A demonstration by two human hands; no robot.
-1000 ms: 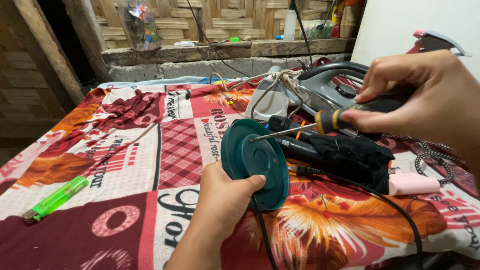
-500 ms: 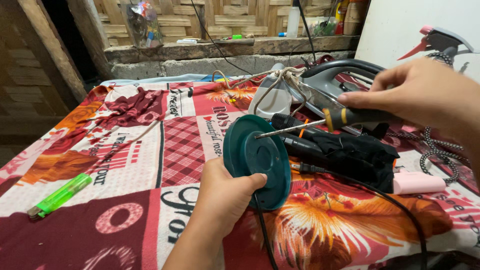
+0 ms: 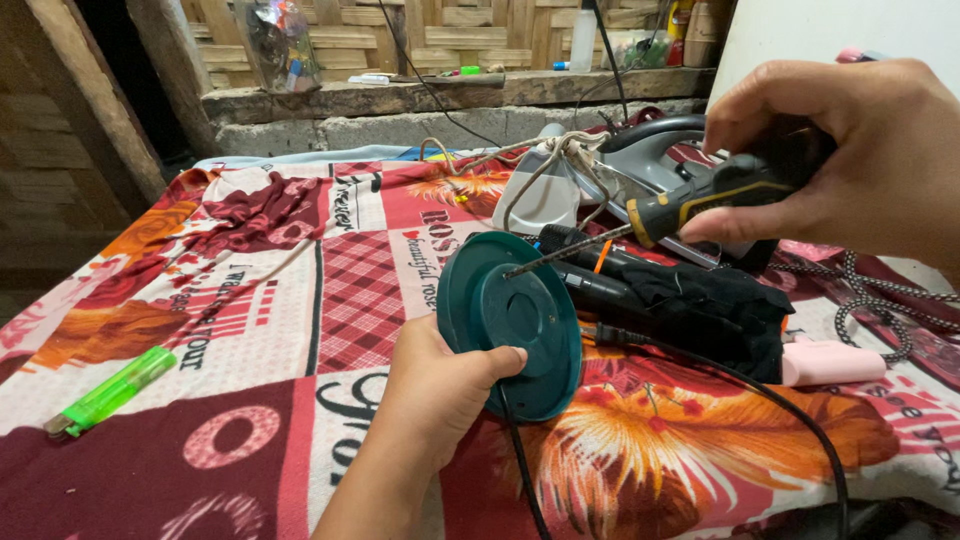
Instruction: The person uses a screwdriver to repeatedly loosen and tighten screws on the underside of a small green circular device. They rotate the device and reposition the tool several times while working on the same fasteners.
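In the lower middle of the frame, the left hand [image 3: 435, 385] grips the edge of a round dark green disc [image 3: 512, 322], with the thumb on its face. In the upper right, the right hand [image 3: 850, 150] is closed around a black and yellow screwdriver [image 3: 690, 200]; its tip touches the disc near the top. A green lighter [image 3: 100, 392] lies at the lower left on the patterned cloth [image 3: 250, 300].

Left hand [image 3: 435, 385] grips rim of round teal disc [image 3: 512, 322], held upright. Right hand [image 3: 850, 160] holds black-yellow screwdriver [image 3: 640, 222]; tip touches disc face. Green lighter [image 3: 103, 392] on patterned blanket [image 3: 250, 300].
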